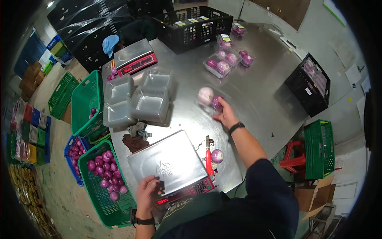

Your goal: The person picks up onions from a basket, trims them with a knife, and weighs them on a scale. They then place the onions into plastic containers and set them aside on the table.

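My right hand is closed on a clear plastic tray over the steel table. A pale onion and a purple onion sit in the tray. Over the near-left part of a flat steel scale is my left hand, its fingers partly curled and apart, holding nothing. A red-handled knife lies right of the scale, beside a single onion. Stacked empty clear trays stand at the left of the table.
A second scale and a black crate are at the back. Packed onions lie farther off. Green crates with onions stand left, a black crate right. A person in a blue cap is across the table.
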The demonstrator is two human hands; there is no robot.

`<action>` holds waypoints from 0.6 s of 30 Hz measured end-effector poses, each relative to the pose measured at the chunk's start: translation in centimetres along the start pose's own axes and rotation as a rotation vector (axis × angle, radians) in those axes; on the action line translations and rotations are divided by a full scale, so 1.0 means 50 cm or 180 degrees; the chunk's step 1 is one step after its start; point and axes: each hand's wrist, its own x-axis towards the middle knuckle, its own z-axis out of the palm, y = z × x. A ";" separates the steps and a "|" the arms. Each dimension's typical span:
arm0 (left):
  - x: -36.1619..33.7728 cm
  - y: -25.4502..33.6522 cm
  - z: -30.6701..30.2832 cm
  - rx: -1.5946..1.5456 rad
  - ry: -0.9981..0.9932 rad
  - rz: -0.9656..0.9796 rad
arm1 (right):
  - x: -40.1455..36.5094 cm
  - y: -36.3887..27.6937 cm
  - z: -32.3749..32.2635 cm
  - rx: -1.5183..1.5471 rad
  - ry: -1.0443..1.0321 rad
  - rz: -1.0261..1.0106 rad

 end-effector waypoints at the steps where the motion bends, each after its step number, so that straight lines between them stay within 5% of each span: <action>1: -0.004 0.000 0.002 0.0007 0.0016 -0.0012 | 0.087 0.003 -0.020 -0.0595 0.0288 0.0060; 3: -0.011 0.005 0.005 -0.0118 0.0273 0.0011 | 0.151 0.004 -0.014 -0.1183 0.0577 0.0146; 5: -0.008 0.001 0.001 -0.0087 0.0302 0.0042 | 0.165 -0.001 0.028 -0.3657 0.1673 -0.1856; 7: -0.009 0.003 0.004 -0.0065 0.0457 0.0045 | 0.134 -0.042 0.056 -0.3745 0.1135 -0.2134; 9: -0.009 0.008 0.011 -0.0059 0.0502 0.0060 | 0.131 -0.055 0.085 -0.5105 0.0456 -0.2659; 13: 0.008 0.017 0.009 0.0002 0.0677 0.0141 | 0.198 -0.043 0.114 -0.5840 -0.0090 -0.3152; 18: 0.031 0.038 0.012 0.0035 0.0858 0.0115 | 0.287 -0.058 0.123 -0.6375 0.0193 -0.3101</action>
